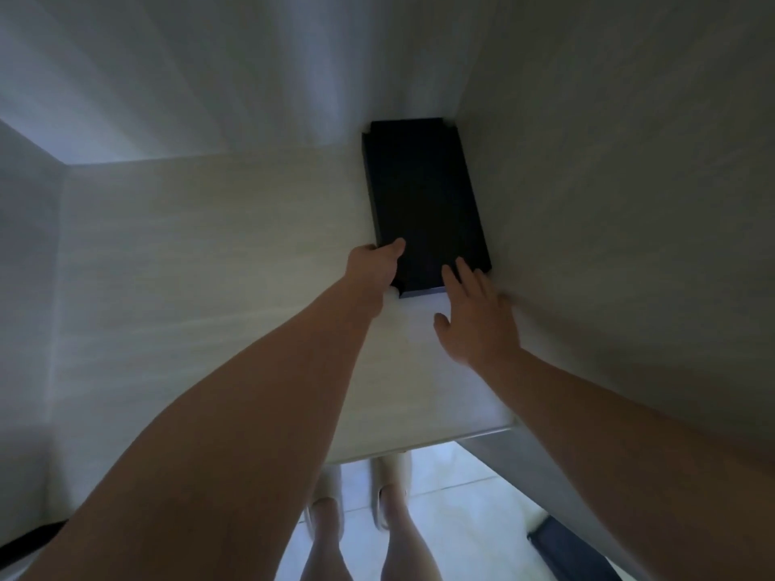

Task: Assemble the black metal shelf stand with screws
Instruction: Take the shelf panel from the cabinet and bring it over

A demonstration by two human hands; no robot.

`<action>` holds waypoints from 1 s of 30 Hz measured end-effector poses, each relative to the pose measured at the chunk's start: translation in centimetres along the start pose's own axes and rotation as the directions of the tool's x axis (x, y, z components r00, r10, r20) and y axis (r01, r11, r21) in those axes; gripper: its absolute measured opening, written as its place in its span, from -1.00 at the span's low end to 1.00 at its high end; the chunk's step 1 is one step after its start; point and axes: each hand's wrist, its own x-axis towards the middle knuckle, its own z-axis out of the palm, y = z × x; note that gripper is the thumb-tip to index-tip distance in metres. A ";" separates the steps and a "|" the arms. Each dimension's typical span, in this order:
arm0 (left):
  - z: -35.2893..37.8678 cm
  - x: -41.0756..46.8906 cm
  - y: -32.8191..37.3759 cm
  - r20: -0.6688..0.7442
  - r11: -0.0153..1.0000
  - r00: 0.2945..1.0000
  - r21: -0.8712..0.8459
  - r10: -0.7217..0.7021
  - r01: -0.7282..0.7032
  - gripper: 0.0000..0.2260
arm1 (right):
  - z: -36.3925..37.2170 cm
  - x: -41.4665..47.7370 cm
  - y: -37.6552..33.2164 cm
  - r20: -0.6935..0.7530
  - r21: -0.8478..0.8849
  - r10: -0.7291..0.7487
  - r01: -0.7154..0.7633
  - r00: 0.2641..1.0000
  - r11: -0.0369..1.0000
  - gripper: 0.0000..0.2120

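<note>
The shelf stand (423,203) is showing matte black against the counter (209,266), which is showing pale cream with faint streaked grain, while 2 off-white slippers (331,484) are standing out on the pale tiled floor (461,492) near a dark blue object (560,540).

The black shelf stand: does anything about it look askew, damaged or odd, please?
Nothing stands out. The black shelf stand sits flat along the right wall, left hand gripping its near corner, right hand touching its near edge.

No text, label, brand, number or sign could be read anywhere in the view. The black shelf stand (423,203) showed only a plain dark surface, and the pale surfaces around it carried no writing.
</note>
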 end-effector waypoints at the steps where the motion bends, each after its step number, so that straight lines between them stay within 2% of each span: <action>1: -0.1 0.0 0.1 0.005 1.000 1.000 0.007 -0.006 0.006 -0.64 | -0.1 -0.1 0.0 0.002 0.011 0.003 -0.003 1.000 1.000 -0.30; 6: -1.0 -0.3 0.3 0.025 0.997 0.999 0.069 -0.023 0.021 -0.56 | -1.2 -0.9 -0.2 0.041 0.071 0.004 -0.007 0.999 0.997 -0.32; 9: -1.8 -1.2 0.3 0.060 0.999 0.997 0.025 -0.039 0.038 -0.59 | -1.9 -2.0 -0.3 0.067 0.117 -0.020 0.012 0.998 0.993 -0.35; 13: -4.1 -4.5 -0.4 0.099 1.000 0.995 -0.021 -0.019 0.021 -0.73 | -2.4 -4.7 -0.8 0.021 0.361 -0.003 -0.005 1.000 0.932 -0.39; 17: -8.2 -8.8 -1.8 0.164 0.994 0.984 -0.078 -0.065 0.079 -0.74 | -3.1 -8.4 -1.8 -0.037 0.636 0.131 -0.078 0.991 0.768 -0.41; 21: -12.8 -13.3 -4.1 0.235 0.985 0.967 -0.117 -0.097 0.127 -0.82 | -3.3 -12.8 -3.0 0.002 0.747 0.197 -0.133 0.980 0.652 -0.37; 25: -16.5 -16.5 -6.8 0.299 0.984 0.950 -0.122 -0.087 0.128 -0.86 | -3.4 -16.3 -4.1 0.187 0.898 0.273 -0.277 0.944 0.343 -0.41; 27: -17.8 -18.1 -8.1 0.328 0.984 0.941 -0.117 -0.089 0.134 -0.86 | -3.2 -18.4 -4.5 0.291 0.926 0.221 -0.333 0.931 0.181 -0.49; 30: -18.8 -20.9 -10.0 0.346 0.986 0.933 -0.094 -0.098 0.139 -0.84 | -2.2 -21.7 -4.6 0.332 0.941 0.111 -0.337 0.937 0.037 -0.66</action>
